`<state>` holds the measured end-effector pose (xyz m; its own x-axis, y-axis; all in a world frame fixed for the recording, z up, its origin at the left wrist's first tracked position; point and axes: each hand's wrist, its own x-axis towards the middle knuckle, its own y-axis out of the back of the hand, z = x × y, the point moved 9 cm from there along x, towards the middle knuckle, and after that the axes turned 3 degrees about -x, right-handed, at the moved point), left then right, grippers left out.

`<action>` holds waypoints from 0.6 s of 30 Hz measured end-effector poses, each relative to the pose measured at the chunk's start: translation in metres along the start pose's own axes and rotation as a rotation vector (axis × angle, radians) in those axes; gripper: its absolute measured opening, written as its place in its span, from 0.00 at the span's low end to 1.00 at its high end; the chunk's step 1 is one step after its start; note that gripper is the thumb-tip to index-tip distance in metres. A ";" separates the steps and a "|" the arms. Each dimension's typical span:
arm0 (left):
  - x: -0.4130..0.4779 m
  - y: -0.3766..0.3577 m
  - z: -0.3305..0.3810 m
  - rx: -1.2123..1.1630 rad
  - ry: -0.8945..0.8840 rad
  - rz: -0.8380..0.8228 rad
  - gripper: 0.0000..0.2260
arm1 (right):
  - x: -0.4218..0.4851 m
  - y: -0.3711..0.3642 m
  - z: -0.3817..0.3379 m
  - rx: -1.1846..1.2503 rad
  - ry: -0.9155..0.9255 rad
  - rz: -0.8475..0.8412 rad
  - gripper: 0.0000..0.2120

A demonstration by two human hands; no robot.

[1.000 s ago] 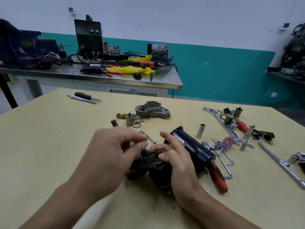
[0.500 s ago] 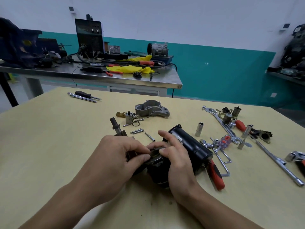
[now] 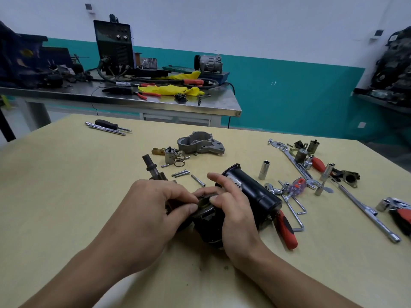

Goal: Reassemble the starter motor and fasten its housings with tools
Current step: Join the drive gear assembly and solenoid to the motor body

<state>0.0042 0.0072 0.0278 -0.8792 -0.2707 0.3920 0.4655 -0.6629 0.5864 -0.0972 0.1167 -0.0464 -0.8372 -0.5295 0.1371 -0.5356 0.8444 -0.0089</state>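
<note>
The black starter motor [image 3: 251, 192] lies on the yellow table [image 3: 66, 196], its open dark end facing me. My left hand [image 3: 153, 210] pinches a small round part at that open end [image 3: 205, 206]. My right hand [image 3: 233, 210] holds the motor body, thumb and fingers curled round its front. A shaft with a gear [image 3: 151, 168] sticks out behind my left hand. The grey aluminium housing [image 3: 200, 143] lies farther back. Three loose bolts [image 3: 189, 175] lie between housing and motor.
A solenoid plunger with springs [image 3: 172, 155] lies left of the housing. Sockets, wrenches and a red-handled screwdriver [image 3: 285, 230] crowd the right side. A black-handled screwdriver [image 3: 109, 125] lies far left. A steel bench [image 3: 133, 101] with a welder stands behind.
My left hand moved down and right onto the motor's open end, uncovering the shaft and bolts behind it. The right hand kept its hold on the motor.
</note>
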 end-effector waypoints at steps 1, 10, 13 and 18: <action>0.000 0.000 -0.002 -0.020 0.020 0.005 0.11 | 0.000 0.000 0.000 -0.001 0.001 0.002 0.26; -0.002 0.005 -0.009 -0.056 0.122 0.053 0.14 | 0.003 0.002 0.003 0.006 0.004 0.020 0.24; -0.002 0.004 -0.006 -0.042 0.110 0.058 0.14 | 0.003 0.002 0.002 0.007 0.005 0.019 0.24; -0.006 0.003 0.000 -0.036 0.064 0.106 0.10 | 0.002 0.001 0.002 0.032 -0.001 0.022 0.25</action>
<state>0.0104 0.0068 0.0272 -0.8304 -0.3837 0.4040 0.5533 -0.6526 0.5176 -0.0995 0.1164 -0.0479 -0.8488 -0.5109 0.1358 -0.5203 0.8529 -0.0432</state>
